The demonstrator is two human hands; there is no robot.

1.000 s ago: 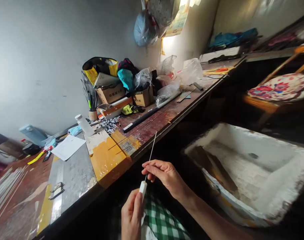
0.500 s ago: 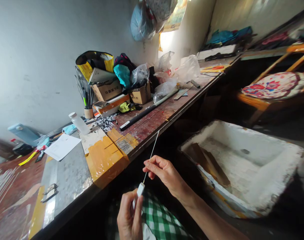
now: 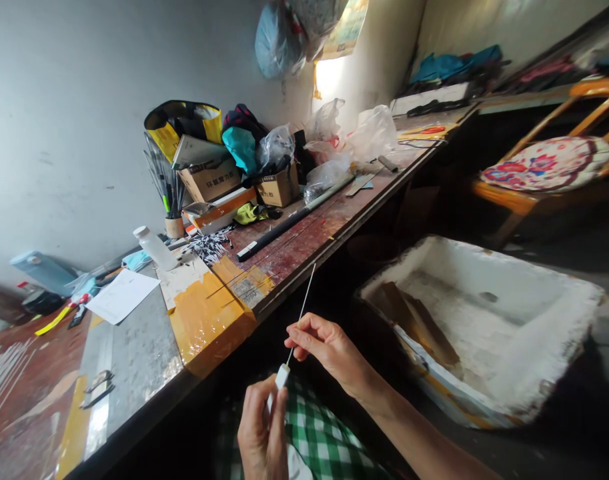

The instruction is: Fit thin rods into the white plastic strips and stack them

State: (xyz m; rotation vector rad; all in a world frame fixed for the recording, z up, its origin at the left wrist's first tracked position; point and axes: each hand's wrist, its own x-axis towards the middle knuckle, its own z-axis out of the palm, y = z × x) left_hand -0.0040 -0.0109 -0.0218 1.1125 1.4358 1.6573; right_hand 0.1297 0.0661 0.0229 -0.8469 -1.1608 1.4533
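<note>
Position change against the frame half a second back is slight: my left hand (image 3: 264, 430) sits marginally lower and nearer my lap, and the white cylindrical piece (image 3: 282, 375) it holds stays just below my right hand (image 3: 329, 350), as before. My left fingers are pinched together on that white piece, which stands nearly upright. My right fingers (image 3: 299, 331) are pressed together around the thin pale rod (image 3: 304, 298), a straight, stiff, wire-thin length that rises tilted toward the edge of the surface (image 3: 304, 257) and runs down to the white piece. Both are held in the air over my green checked lap (image 3: 324, 443), apart from the surface. To my right a rough white foam box (image 3: 509, 320) lies open, with crumbled, fuzzy walls and a brown flat piece leaning inside its near corner. On the worn, reddish wooden surface stand a cardboard box (image 3: 211, 183) with flat sheets on top, a smaller cardboard box (image 3: 279, 190), and a small round cup (image 3: 174, 227) packed with dark thin rods. A yellow and black bag (image 3: 181, 123) stands open behind them; its contents cannot be made out. A white plastic bottle (image 3: 154, 248) lies tilted near a sheet of paper (image 3: 121, 297), and glossy yellow tape (image 3: 209, 320) covers the near edge.
</note>
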